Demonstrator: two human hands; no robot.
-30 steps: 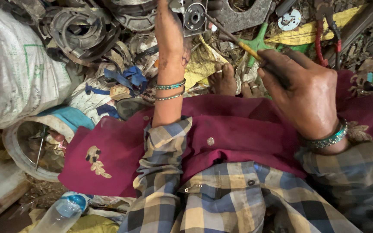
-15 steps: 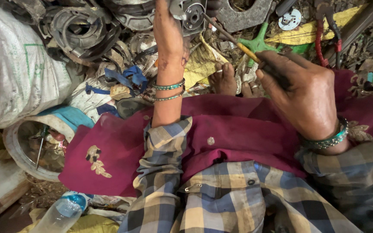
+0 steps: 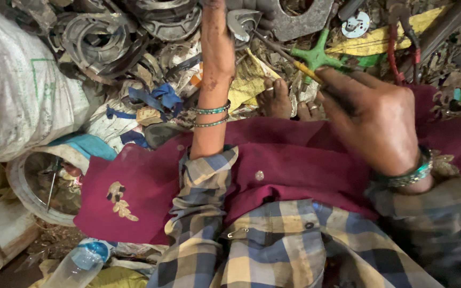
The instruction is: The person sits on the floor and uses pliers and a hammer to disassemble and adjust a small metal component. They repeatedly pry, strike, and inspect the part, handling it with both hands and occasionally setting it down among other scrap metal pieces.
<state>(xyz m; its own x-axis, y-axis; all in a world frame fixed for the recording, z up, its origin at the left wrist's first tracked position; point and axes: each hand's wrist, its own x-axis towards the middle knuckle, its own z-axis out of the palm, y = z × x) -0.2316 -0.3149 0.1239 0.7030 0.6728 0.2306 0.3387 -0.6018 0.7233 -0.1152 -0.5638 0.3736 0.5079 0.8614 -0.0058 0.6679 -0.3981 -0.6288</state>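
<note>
My left hand (image 3: 215, 13) reaches up to the top edge, where its fingers are cut off. It holds a small grey metal part (image 3: 241, 22) above the scrap pile. Beaded bangles (image 3: 212, 114) ring that forearm. My right hand (image 3: 374, 117) grips a screwdriver (image 3: 294, 60) with a yellow handle. Its thin shaft slants up and left, with the tip against the metal part. A green bangle sits on the right wrist. A maroon cloth (image 3: 294, 165) covers my lap below both arms.
A heap of metal rings (image 3: 97, 37) and a big flat metal plate (image 3: 300, 18) lie ahead. A white sack (image 3: 17, 90) fills the left. My bare foot (image 3: 276, 98), a green star-shaped piece (image 3: 318, 53), a round bowl (image 3: 20, 194) and a plastic bottle (image 3: 76, 261) lie around.
My left hand and the metal part have shifted slightly up toward the top edge. The right hand keeps the screwdriver against the part, barely moved.
</note>
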